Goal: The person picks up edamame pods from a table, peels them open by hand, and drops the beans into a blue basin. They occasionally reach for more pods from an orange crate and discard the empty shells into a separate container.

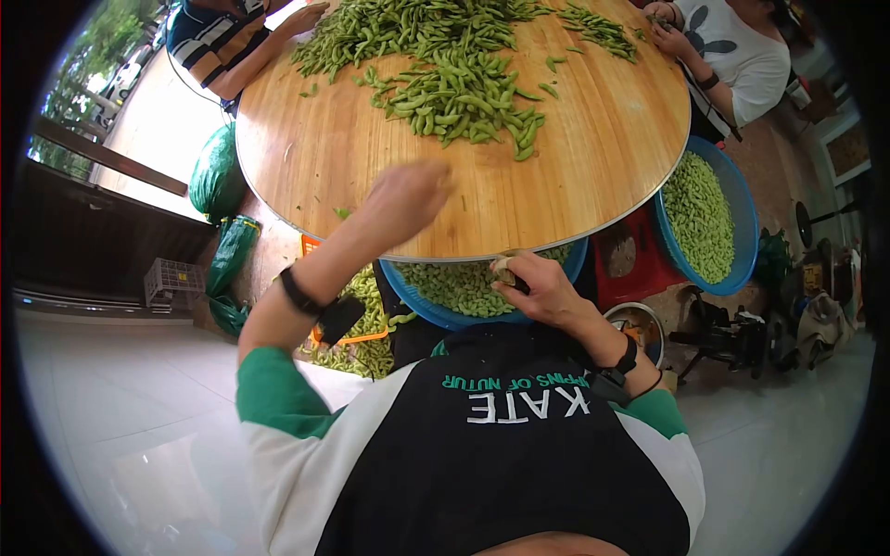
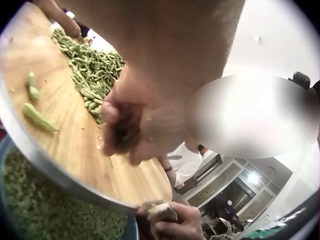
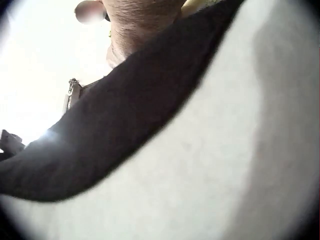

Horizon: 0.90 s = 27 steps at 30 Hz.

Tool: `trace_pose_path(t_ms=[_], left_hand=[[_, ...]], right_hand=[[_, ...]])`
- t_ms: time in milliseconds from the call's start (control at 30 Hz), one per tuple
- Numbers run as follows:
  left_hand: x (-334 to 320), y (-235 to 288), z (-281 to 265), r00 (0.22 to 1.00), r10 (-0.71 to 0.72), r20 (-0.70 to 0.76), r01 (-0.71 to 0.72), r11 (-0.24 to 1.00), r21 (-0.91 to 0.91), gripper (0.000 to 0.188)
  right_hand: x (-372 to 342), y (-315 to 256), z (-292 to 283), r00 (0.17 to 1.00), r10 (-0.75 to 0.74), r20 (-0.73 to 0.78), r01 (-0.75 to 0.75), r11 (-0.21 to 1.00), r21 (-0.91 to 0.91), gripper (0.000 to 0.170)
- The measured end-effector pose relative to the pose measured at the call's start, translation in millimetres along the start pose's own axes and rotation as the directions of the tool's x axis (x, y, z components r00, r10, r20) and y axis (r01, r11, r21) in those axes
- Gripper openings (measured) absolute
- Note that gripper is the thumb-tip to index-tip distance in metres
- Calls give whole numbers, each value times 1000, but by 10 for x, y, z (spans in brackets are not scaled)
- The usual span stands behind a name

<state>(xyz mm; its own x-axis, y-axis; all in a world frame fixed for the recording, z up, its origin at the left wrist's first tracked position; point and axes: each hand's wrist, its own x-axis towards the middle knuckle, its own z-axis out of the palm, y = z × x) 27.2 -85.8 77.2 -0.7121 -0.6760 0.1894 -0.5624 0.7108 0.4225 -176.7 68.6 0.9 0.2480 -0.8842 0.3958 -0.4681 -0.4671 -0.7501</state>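
Over the round wooden table, my left hand is blurred, just short of the green pods. The left wrist view shows this hand with fingers curled; whether anything lies inside is hidden. My right hand is at the table's near edge, above a blue basin of shelled beans. Its fingers are bent, with a pale wrapping at the fingertips; a held pod cannot be made out. In the right wrist view only skin and dark fabric show.
Another blue basin of beans stands right of the table. An orange basket with pods is at lower left. Green sacks lie farther left. Two people sit across, one arm at left, a white shirt at right.
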Motion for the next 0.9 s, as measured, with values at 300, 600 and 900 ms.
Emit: trace_pose_path(t_ms=[300, 600, 900], left_hand=[[772, -669, 489, 958, 6, -288, 55, 978, 203, 23], [-23, 5, 389, 922, -332, 201, 270, 176, -947, 16], [-191, 215, 580, 924, -267, 274, 346, 278, -896, 24]], right_hand=[[-31, -33, -206, 900, 428, 81, -408, 765, 498, 27], [333, 15, -74, 838, 490, 240, -334, 115, 935, 34], [271, -27, -32, 860, 450, 242, -320, 104, 942, 38]])
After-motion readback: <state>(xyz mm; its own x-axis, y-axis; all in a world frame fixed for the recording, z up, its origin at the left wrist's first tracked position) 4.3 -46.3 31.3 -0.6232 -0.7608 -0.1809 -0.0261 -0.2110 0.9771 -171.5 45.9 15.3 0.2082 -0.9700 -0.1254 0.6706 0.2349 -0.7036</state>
